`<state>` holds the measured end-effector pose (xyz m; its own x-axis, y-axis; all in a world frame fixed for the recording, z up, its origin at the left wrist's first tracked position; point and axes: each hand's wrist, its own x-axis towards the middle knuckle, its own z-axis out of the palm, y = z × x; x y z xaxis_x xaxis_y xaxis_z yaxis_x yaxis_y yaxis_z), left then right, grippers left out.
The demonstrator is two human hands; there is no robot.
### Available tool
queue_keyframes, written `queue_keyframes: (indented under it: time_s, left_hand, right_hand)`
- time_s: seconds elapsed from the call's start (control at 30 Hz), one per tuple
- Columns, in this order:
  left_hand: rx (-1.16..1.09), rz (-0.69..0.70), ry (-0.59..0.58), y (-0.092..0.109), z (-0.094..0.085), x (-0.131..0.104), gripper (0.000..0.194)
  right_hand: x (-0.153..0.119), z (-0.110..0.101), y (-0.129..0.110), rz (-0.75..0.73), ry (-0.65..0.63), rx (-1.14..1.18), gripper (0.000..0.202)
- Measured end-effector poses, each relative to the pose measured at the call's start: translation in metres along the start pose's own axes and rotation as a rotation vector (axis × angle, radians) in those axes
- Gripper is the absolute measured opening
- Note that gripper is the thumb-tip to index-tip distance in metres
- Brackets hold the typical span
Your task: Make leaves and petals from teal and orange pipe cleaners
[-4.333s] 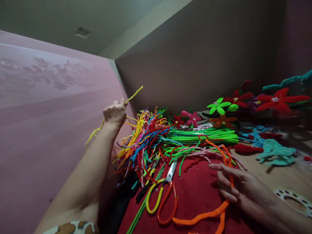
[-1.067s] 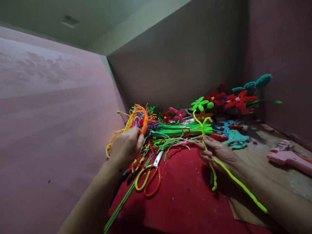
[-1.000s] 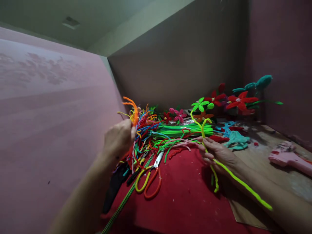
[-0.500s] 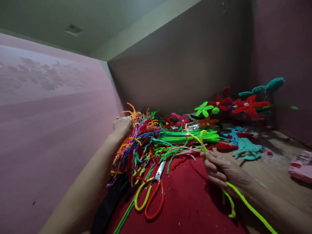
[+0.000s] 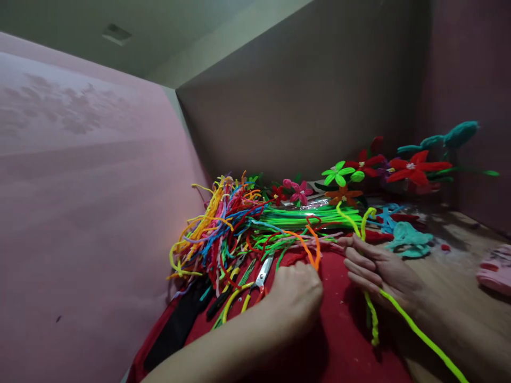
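My left hand is closed on orange pipe cleaners, whose bent ends stick up above the fist. It is over the red surface, in front of the scissors and partly covering their handles. At the right, my right hand has its fingers wrapped round yellow pipe cleaners. Their ends stand out above the fingers and hang down below the palm. A big tangled pile of many-coloured pipe cleaners lies at the left, beyond my left arm.
A bundle of green pipe cleaners lies behind the hands. Fuzzy flowers, among them a red one and a bright green one, stand at the back. Teal fuzzy pieces and a pink item are at the right. Pliers lie near the scissors.
My left hand has come from the pile towards the middle, bringing the orange pipe cleaners with it. My right hand keeps its hold on the yellow ones; the view has shifted slightly.
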<state>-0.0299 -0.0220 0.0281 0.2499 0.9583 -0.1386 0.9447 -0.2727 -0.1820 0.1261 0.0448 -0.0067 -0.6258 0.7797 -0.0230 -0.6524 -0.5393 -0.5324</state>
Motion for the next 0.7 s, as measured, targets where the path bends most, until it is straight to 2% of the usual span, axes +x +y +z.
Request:
queue_keyframes:
  time_s: [0.07, 0.13, 0.2, 0.27, 0.37, 0.5, 0.63, 0.7]
  left_hand:
    - [-0.031, 0.057, -0.017, 0.01, 0.011, 0.002, 0.022]
    - [-0.071, 0.094, -0.037, 0.014, 0.015, 0.003, 0.024]
    - [-0.131, 0.091, -0.047, 0.01, 0.011, 0.004, 0.03]
    - [-0.189, 0.036, -0.015, -0.005, 0.001, 0.005, 0.038]
    - [-0.151, -0.11, 0.114, -0.042, -0.017, 0.009, 0.034]
    - [-0.034, -0.325, 0.215, -0.102, -0.034, 0.011, 0.024]
    - [0.046, -0.539, 0.372, -0.163, -0.039, 0.01, 0.033]
    - [0.056, -0.637, 0.39, -0.192, -0.038, 0.013, 0.039]
  right_hand:
    - [-0.002, 0.002, 0.0, 0.009, -0.004, -0.003, 0.023]
    - [-0.003, 0.002, 0.001, 0.031, -0.007, -0.006, 0.024]
    - [-0.003, 0.001, 0.003, 0.047, -0.017, -0.009, 0.024]
    - [-0.002, 0.0, 0.005, 0.054, -0.027, -0.015, 0.024]
    - [-0.001, -0.003, 0.007, 0.063, -0.023, -0.025, 0.023]
    - [-0.001, -0.003, 0.009, 0.077, 0.007, -0.033, 0.02]
    - [0.0, -0.006, 0.011, 0.069, -0.001, -0.048, 0.019]
    - [0.001, -0.008, 0.011, 0.059, -0.004, -0.057, 0.018]
